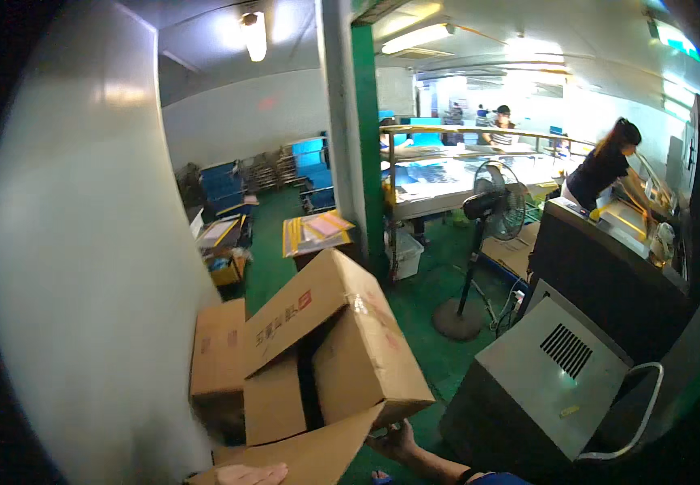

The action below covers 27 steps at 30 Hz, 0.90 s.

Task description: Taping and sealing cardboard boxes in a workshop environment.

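Observation:
A large brown cardboard box (pixel 350 347) is tilted in front of me, its flaps loose and a dark gap showing between them. My right hand (pixel 394 441) holds it from below at the lower right corner, fingers curled against the underside. At the bottom edge of the view, my left hand (pixel 251 474) lies on the near flap with its fingers together; its thumb and palm are cut off or hidden. Behind the held box, to the left, stands another brown carton (pixel 219 352), close to the pale wall.
A pale wall (pixel 99 242) rises on my left. At right stand a grey metal cabinet (pixel 556 364), a pedestal fan (pixel 479 210) and a co-worker (pixel 600 170) leaning over a machine. Ahead are a green-edged pillar (pixel 368 145) and a low stack with yellow-edged sheets (pixel 317 230).

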Each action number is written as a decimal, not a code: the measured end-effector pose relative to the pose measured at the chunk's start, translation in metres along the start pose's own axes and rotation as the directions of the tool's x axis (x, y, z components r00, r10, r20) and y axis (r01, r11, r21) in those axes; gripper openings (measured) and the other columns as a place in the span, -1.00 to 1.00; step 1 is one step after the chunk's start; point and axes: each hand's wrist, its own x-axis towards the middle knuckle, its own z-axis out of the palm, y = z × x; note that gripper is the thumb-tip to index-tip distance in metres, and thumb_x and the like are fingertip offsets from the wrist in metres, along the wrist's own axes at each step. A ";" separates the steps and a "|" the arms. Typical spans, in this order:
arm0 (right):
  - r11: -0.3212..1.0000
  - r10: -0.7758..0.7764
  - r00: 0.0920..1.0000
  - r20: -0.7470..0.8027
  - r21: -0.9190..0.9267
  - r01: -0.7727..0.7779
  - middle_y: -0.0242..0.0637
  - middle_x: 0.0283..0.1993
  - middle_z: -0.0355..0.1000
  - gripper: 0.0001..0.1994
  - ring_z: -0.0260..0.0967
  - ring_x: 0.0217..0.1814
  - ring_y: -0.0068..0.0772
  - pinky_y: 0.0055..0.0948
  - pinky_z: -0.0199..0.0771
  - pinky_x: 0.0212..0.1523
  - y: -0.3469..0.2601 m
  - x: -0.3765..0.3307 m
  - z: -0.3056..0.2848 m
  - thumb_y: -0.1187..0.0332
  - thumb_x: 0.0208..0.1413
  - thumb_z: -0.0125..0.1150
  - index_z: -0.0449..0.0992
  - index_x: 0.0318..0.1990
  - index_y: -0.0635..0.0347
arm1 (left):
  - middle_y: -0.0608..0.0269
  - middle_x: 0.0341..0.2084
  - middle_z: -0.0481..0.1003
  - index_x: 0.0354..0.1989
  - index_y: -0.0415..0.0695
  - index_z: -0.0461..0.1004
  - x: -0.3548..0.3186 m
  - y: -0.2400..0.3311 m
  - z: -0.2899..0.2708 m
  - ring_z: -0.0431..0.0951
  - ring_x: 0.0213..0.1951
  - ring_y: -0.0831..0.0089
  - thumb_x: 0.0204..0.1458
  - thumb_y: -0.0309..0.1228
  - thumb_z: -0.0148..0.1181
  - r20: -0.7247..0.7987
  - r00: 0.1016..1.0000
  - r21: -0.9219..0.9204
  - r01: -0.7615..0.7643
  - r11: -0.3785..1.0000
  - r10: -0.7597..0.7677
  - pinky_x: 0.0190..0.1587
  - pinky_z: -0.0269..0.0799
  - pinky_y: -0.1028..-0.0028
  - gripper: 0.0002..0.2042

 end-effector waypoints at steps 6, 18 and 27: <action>0.944 0.277 0.934 0.228 0.115 -0.308 -0.08 0.25 0.12 -0.56 0.09 0.24 0.21 0.17 0.16 0.19 -0.029 0.106 0.007 0.02 0.11 0.01 0.36 0.04 0.09 | 0.20 -0.64 0.44 -0.54 -0.23 0.40 0.048 -0.086 0.023 0.43 -0.64 0.41 -0.03 -0.55 0.22 0.020 0.996 0.110 0.081 0.991 -0.084 -0.65 0.25 0.53 -0.87; 0.908 0.419 0.883 0.212 -0.122 -0.401 0.10 0.34 -0.10 -0.44 0.00 0.29 0.31 0.08 0.24 0.22 -0.023 0.291 0.211 0.02 0.13 0.06 0.14 0.24 -0.04 | 0.29 -0.75 0.29 -0.65 -0.15 0.28 0.048 -0.287 0.026 0.27 -0.72 0.45 -0.12 -0.56 0.34 -0.048 0.968 0.329 0.249 0.911 -0.247 -0.67 0.16 0.53 -0.72; 0.857 0.498 0.814 0.298 -0.309 -0.412 0.22 0.36 -0.20 -0.45 -0.12 0.33 0.43 0.03 0.24 0.25 -0.026 0.446 0.370 0.04 0.17 0.01 0.12 0.25 0.04 | 0.28 -0.77 0.32 -0.69 -0.13 0.26 0.069 -0.441 0.006 0.25 -0.74 0.46 -0.17 -0.53 0.41 -0.141 0.920 0.410 0.391 0.824 -0.367 -0.67 0.14 0.52 -0.66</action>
